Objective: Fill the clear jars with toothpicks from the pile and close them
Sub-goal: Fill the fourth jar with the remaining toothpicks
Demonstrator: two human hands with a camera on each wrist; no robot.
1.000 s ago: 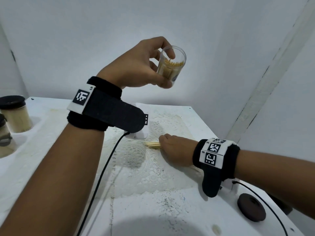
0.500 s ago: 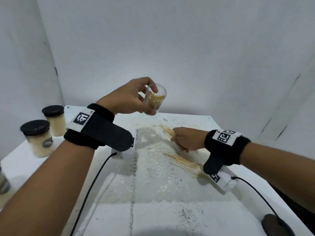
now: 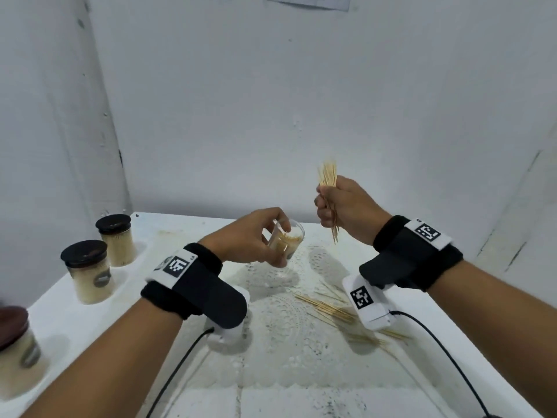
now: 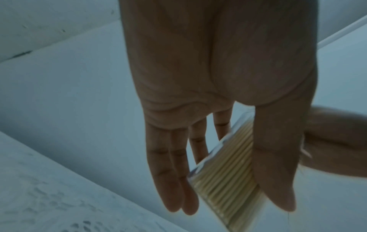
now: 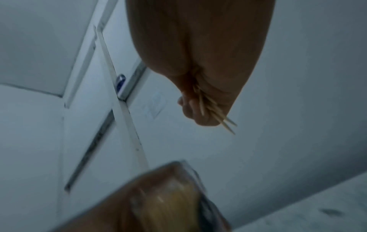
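Observation:
My left hand holds a clear open jar partly filled with toothpicks, tilted, above the white table. In the left wrist view the jar lies between thumb and fingers. My right hand is raised to the right of the jar and grips a bunch of toothpicks, which stick out above and below the fist. The right wrist view shows the toothpick tips poking from the fist, with the blurred jar below. Loose toothpicks lie on the lace mat.
Three filled jars with dark lids stand along the table's left edge: one at the back, one in the middle, one nearest. White walls close in behind and on both sides. Cables run from both wrist cameras.
My right hand has risen from the table with a bunch of toothpicks. My left hand has brought the jar down closer to the table. The head view has tilted up.

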